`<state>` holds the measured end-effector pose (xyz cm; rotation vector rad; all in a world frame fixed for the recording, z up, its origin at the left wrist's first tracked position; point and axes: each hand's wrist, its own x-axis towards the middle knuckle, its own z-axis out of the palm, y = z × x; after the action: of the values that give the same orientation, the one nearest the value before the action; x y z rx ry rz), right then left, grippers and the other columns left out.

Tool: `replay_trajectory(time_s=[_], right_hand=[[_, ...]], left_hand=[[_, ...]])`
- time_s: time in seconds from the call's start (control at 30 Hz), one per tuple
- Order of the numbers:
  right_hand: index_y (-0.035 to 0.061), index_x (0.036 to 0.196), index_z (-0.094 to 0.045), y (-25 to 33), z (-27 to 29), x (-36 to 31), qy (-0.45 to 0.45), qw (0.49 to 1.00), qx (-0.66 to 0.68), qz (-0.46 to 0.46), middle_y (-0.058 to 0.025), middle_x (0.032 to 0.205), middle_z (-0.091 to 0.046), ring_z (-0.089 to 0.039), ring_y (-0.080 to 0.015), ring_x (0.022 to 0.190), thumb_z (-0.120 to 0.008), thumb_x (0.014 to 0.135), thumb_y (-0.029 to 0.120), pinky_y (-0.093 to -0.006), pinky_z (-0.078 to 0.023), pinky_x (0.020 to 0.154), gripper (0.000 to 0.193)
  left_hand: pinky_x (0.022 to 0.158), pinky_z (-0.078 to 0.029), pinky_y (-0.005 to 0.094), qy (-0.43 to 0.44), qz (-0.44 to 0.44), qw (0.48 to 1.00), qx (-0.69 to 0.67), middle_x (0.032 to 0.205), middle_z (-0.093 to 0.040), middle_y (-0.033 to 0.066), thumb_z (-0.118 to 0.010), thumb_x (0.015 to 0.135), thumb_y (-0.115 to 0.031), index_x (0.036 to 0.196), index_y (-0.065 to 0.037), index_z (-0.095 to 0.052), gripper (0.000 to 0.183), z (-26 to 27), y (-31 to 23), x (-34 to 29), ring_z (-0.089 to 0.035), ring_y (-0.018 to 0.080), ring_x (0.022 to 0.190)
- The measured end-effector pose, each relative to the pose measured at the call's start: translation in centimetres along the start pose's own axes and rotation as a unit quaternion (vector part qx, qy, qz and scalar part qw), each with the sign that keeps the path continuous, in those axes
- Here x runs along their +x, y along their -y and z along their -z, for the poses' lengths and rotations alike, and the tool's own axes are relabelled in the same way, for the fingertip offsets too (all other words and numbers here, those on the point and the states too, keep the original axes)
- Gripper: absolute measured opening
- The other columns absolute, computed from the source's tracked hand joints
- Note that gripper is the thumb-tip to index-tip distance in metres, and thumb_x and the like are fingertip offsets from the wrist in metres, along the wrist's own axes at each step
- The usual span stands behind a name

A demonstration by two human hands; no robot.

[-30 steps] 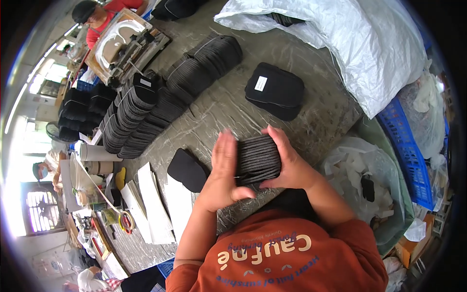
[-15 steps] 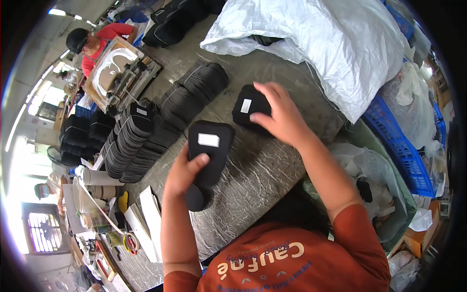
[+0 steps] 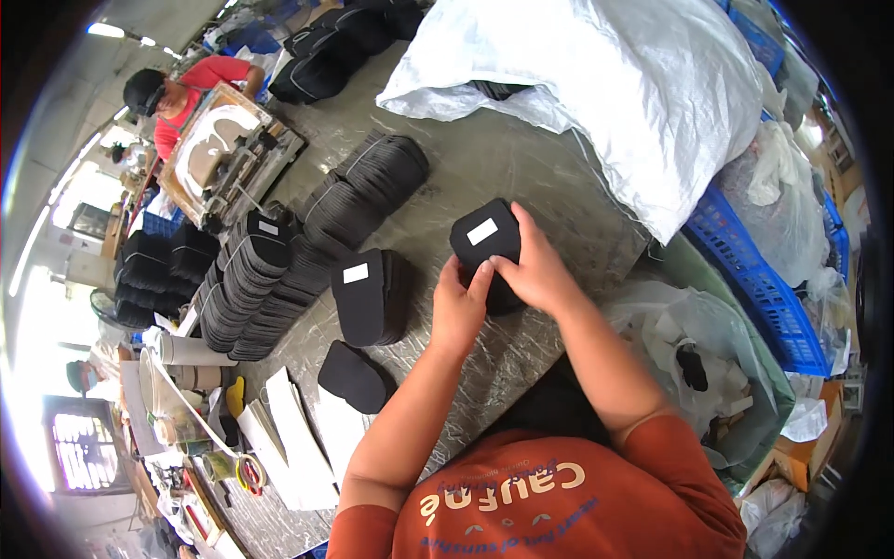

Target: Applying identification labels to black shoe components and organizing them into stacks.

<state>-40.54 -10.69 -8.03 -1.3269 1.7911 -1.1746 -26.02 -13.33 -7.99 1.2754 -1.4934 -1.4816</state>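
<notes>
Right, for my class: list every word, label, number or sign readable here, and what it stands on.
Orange-red shirt: pale and blue lettering, not copied here.
Gripped black stack: white label, too small to read.
Black stack left of it: second label, unreadable.
Long black row: third label, unreadable.

Indoors, a glossy grey worktable with pale crinkled streaks fills the centre. Lower left, a barred window glows bright white in a pale wall; upper left, strip lights shine beneath a grey ceiling.
</notes>
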Motion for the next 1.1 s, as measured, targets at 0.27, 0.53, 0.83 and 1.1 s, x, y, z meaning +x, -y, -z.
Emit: replay_trajectory(time_s=[0.27, 0.53, 0.83, 1.1], right_hand=[[0.0018, 0.154, 0.002, -2.8, 2.2, -7.2, -0.019, 0.896, 0.432, 0.105, -0.0190, 0.153, -0.026, -0.029, -0.0269, 0.142, -0.068, 0.079, 0.003, -0.0423, -0.023, 0.115, 0.102], [0.0057, 0.153, -0.016, -1.3, 1.1, -6.8, 0.121, 0.958, 0.182, 0.185, -0.0165, 0.135, -0.048, -0.048, -0.0291, 0.125, -0.087, 0.062, 0.008, -0.0400, -0.035, 0.108, 0.116], [0.0079, 0.152, -0.023, -1.6, 1.4, -7.5, 0.122, 0.961, 0.224, 0.108, -0.0123, 0.114, -0.054, -0.054, -0.0284, 0.107, -0.083, 0.062, 0.003, -0.0398, -0.040, 0.100, 0.107], [0.0092, 0.146, -0.035, -1.0, 0.5, -7.3, 0.060, 0.960, 0.136, 0.237, -0.0119, 0.114, -0.056, -0.051, -0.0297, 0.112, -0.083, 0.063, 0.005, -0.0405, -0.039, 0.099, 0.096]], left_hand=[[0.097, -0.044, 0.0407, 0.107, -0.271, 0.872, 0.393, 0.127, -0.054, 0.0236, -0.080, 0.069, -0.006, 0.146, 0.001, -0.032, 0.090, 3.1, -8.6, -4.9, -0.055, 0.0386, 0.115], [0.102, -0.037, 0.0483, 0.151, -0.315, 0.754, 0.556, 0.132, -0.048, 0.0236, -0.072, 0.070, -0.007, 0.144, 0.007, -0.028, 0.087, 2.2, -5.5, -6.9, -0.049, 0.0388, 0.120], [0.105, -0.036, 0.0517, 0.095, -0.281, 0.810, 0.506, 0.142, -0.043, 0.0198, -0.081, 0.071, -0.024, 0.144, 0.001, -0.032, 0.092, 3.2, -5.1, -7.2, -0.048, 0.0391, 0.123], [0.093, -0.044, 0.0404, 0.044, -0.226, 0.957, 0.178, 0.112, -0.060, 0.0209, -0.053, 0.096, -0.023, 0.114, 0.005, -0.059, 0.034, 4.9, -0.5, -6.1, -0.057, 0.0345, 0.103]])
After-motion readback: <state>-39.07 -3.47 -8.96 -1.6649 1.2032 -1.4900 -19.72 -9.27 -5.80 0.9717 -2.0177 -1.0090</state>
